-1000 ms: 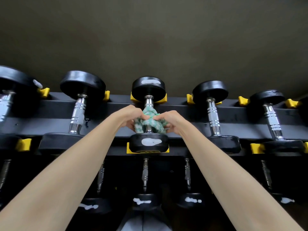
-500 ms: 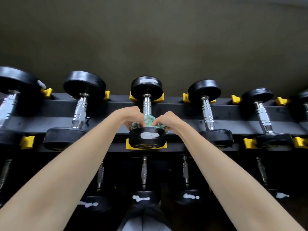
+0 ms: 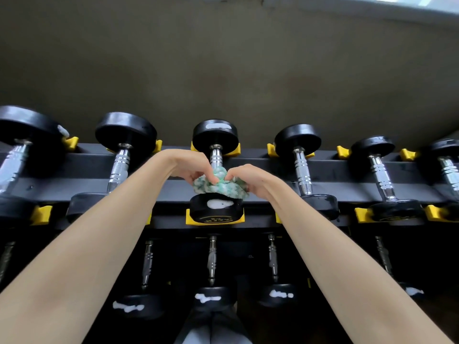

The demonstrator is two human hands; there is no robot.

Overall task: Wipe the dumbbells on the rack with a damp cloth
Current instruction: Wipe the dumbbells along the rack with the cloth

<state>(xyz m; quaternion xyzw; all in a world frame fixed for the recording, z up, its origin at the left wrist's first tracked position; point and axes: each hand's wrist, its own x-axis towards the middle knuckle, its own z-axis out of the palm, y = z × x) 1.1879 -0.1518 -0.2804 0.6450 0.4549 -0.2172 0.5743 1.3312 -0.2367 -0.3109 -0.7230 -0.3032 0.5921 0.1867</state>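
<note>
On the rack (image 3: 248, 189): both hands grasp cloth (image 3: 218, 186) around dumbbell (image 3: 215, 155) handle.
Left hand (image 3: 191, 165), right hand (image 3: 246, 178): twist while sliding, covering full grip.

Six dumbbells (image 3: 215, 170) sit on the rack's (image 3: 335, 170) top shelf; six more show below it. One cloth (image 3: 221, 186), two hands.

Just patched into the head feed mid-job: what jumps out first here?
Dead centre, both hands, left hand and right hand, bunch a green-and-white cloth around the chrome handle of the middle dumbbell on the rack's top tier. Yellow cradles dot the black rack, and white smears mark the lower-tier dumbbell heads.
</note>
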